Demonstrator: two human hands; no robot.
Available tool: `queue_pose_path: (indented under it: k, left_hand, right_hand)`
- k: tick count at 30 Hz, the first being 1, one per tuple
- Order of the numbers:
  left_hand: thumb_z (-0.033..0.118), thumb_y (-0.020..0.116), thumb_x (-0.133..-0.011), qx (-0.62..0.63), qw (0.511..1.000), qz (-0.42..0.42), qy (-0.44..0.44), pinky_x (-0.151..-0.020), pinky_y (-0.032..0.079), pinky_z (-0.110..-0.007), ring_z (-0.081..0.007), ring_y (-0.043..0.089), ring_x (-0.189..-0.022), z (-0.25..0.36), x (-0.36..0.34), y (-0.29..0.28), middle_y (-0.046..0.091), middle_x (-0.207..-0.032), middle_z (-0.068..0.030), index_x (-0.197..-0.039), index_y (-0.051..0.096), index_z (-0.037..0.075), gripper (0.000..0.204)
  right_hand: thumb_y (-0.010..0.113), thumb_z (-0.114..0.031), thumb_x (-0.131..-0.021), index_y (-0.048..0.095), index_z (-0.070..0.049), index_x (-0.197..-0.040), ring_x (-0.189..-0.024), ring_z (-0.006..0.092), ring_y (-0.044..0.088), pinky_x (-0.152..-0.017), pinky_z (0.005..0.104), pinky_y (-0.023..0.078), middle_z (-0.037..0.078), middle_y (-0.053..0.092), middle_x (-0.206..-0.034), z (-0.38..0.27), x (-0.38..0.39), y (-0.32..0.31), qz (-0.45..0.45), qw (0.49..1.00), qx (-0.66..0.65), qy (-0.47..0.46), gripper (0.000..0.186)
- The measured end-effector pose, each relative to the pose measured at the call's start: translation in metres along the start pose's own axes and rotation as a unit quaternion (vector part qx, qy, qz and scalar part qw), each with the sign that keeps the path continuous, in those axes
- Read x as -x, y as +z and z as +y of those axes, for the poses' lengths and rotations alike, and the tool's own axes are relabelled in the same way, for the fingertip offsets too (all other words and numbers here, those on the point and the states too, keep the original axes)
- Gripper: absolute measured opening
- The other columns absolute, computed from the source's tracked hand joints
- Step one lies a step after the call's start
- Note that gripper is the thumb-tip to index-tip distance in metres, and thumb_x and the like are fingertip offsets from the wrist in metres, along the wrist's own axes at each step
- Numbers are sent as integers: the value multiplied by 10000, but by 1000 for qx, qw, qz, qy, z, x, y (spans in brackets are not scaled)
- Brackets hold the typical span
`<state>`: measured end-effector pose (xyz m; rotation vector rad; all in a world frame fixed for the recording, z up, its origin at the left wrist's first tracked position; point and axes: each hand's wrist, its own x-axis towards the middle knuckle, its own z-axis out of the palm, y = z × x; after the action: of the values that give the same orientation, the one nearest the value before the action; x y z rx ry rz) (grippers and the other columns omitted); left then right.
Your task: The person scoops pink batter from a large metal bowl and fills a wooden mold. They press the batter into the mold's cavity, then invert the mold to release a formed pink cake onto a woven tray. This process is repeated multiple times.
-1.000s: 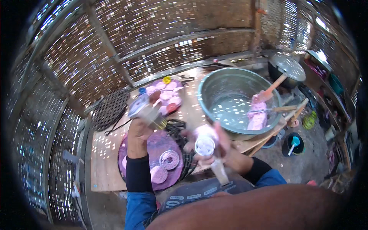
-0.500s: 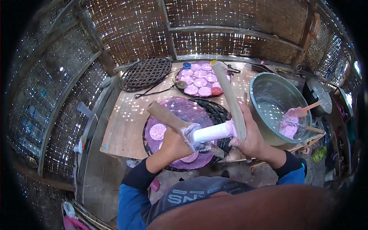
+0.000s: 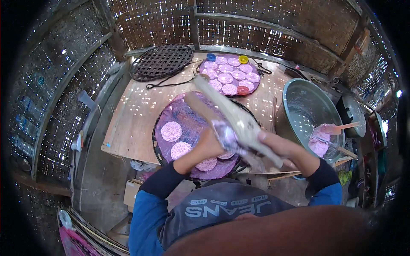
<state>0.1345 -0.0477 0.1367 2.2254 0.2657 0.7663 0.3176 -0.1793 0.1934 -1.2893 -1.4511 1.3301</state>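
Over the near round tray (image 3: 171, 112), I hold a two-part wooden hand press. My left hand (image 3: 206, 147) is closed round its lower wooden bar (image 3: 199, 106), beside a plastic-wrapped middle. My right hand (image 3: 282, 147) grips the upper bar, a pale wooden plunger handle (image 3: 230, 112), blurred by motion. The two bars lie close together and tilted, and the plunger's white cylinder is hidden. Below, pink lacy discs of pressed dough (image 3: 171, 131) rest on the tray's purple sheet; my left hand and the press partly cover some of them.
A second tray of pink discs (image 3: 225, 78) with coloured rings stands at the back. A dark woven rack (image 3: 164, 62) lies at the back left. At right, a large green basin (image 3: 294, 123) holds pink dough (image 3: 320, 141) and a spatula (image 3: 341, 128).
The plunger has gone into the press, bringing the two bars together and hiding the white cylinder. My view has shifted, and more pink discs show on the near tray.
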Motion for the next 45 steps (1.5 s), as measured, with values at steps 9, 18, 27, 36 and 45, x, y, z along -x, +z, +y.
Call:
queue_pose_path:
  k: [9, 18, 27, 36, 45]
  left_hand:
    - [591, 565, -742, 747, 651, -14, 133, -1036, 289, -427, -295, 385, -1222, -26, -83, -63, 488, -1188, -93, -1262, 448, 53, 757]
    - [423, 468, -870, 783, 617, 78, 31, -821, 410, -363, -241, 495, -885, -62, -58, -31, 494, -794, -26, -865, 582, 97, 346]
    - [328, 488, -859, 815, 562, 134, -38, -726, 439, -359, -242, 511, -755, -90, -34, -15, 479, -661, -22, -694, 531, 111, 276]
    - [345, 508, -866, 775, 601, 187, -60, -688, 422, -331, -199, 496, -682, -91, -22, -39, 466, -594, 19, -654, 498, 155, 285]
    - [337, 510, -866, 760, 599, 242, -75, -684, 440, -337, -224, 503, -688, -82, -17, -25, 459, -608, -26, -649, 447, 118, 314]
  right_hand:
    - [228, -530, -930, 385, -69, -1303, -915, 159, 583, -733, 284, 509, 113, 547, -1125, -9, 18, -41, -25, 947, -159, 278, 613]
    - [213, -641, -876, 484, -60, -1152, -669, 185, 617, -580, 293, 511, 110, 601, -818, 21, -11, -46, -58, 918, -168, 356, 698]
    - [244, -642, -876, 545, -23, -1000, -605, 166, 579, -505, 286, 445, 87, 563, -703, 33, -22, -39, -75, 932, -70, 348, 699]
    - [264, -642, -864, 601, 39, -851, -515, 174, 562, -494, 296, 443, 112, 582, -646, 38, -40, -24, -28, 940, 89, 327, 760]
    - [288, -652, -855, 625, 46, -772, -509, 175, 572, -468, 303, 441, 120, 575, -610, 13, -31, -27, -30, 930, 98, 353, 779]
